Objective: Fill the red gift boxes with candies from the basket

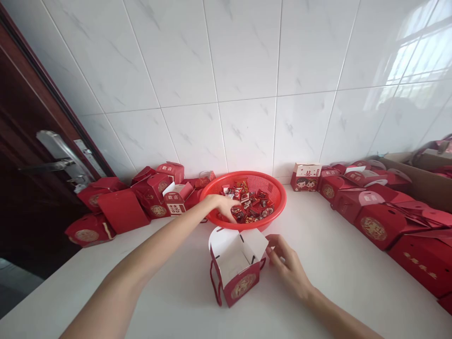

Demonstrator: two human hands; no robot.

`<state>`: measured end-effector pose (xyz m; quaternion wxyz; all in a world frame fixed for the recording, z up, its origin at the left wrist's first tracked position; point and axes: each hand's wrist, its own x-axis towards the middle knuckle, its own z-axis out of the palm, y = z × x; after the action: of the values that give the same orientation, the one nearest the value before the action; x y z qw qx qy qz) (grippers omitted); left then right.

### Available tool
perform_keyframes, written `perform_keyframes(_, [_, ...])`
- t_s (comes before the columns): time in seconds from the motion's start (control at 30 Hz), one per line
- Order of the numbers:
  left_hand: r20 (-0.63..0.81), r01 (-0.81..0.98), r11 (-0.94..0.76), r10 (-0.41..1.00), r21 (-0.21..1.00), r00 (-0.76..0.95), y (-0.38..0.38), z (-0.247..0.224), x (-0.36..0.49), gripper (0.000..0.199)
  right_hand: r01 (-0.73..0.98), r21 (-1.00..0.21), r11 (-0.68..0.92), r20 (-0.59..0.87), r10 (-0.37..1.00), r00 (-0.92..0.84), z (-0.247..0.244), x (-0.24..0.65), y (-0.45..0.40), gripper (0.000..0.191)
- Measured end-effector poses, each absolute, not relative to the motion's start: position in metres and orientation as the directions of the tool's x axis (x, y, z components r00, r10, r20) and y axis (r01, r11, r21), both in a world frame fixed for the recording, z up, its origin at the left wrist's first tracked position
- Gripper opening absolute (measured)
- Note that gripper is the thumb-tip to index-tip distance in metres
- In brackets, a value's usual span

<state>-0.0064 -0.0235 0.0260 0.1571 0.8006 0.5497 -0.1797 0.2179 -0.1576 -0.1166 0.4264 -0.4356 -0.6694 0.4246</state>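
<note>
A red gift box (pixel 243 285) with cord handles stands on the white table (pixel 176 292), its flaps up and its white inside bare. My left hand (pixel 228 206) reaches into the red plastic basket (pixel 280 207), over wrapped candies (pixel 252 205); its fingertips are partly hidden among them, and what they hold, if anything, cannot be made out. Beside the box's right flap is my right hand (pixel 286 263), with fingers bent and thumb tip near the forefinger at the flap's edge. Whether it grips the flap is unclear.
Red boxes (pixel 123 209) crowd the table's back left, near a dark door (pixel 31 117). More red boxes (pixel 374 226) line the right side, with a cardboard carton (pixel 399 162) behind. A small white-and-red box (pixel 306 177) stands by the tiled wall (pixel 247 127).
</note>
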Motion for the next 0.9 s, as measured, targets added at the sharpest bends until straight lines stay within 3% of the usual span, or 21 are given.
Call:
perform_keyframes(0.1, [-0.471, 0.931, -0.365, 0.822, -0.005, 0.32, -0.019, 0.006, 0.007, 0.093, 0.216, -0.941, 0.26, 0.202, 0.945, -0.258, -0.118, 0.217, -0.156, 0.03])
perform_keyframes(0.2, [-0.43, 0.917, -0.399, 0.83, -0.012, 0.356, -0.015, 0.0, 0.01, 0.075, 0.214, -0.942, 0.257, 0.2, 0.946, -0.254, -0.117, 0.218, -0.155, 0.027])
perform_keyframes(0.37, [-0.226, 0.908, -0.419, 0.882, 0.022, 0.413, -0.004, 0.009, 0.002, 0.045, 0.222, -0.942, 0.251, 0.191, 0.947, -0.259, -0.114, 0.218, -0.156, 0.022])
perform_keyframes(0.5, [-0.055, 0.929, -0.366, 0.928, 0.051, 0.368, 0.002, 0.011, -0.003, 0.042, 0.247, -0.939, 0.238, 0.175, 0.952, -0.253, -0.115, 0.218, -0.155, 0.023])
perform_keyframes(0.6, [-0.01, 0.934, -0.349, 0.936, 0.078, 0.351, 0.006, 0.011, -0.006, 0.044, 0.253, -0.938, 0.235, 0.171, 0.952, -0.253, -0.116, 0.218, -0.154, 0.024])
perform_keyframes(0.77, [-0.008, 0.909, -0.395, 0.917, 0.131, 0.4, 0.004, 0.021, -0.007, 0.044, 0.237, -0.942, 0.237, 0.174, 0.951, -0.256, -0.114, 0.218, -0.155, 0.021])
perform_keyframes(0.9, [-0.204, 0.811, -0.54, 0.787, 0.227, 0.582, -0.012, 0.023, 0.01, 0.052, 0.247, -0.942, 0.227, 0.164, 0.954, -0.25, -0.11, 0.217, -0.157, 0.019])
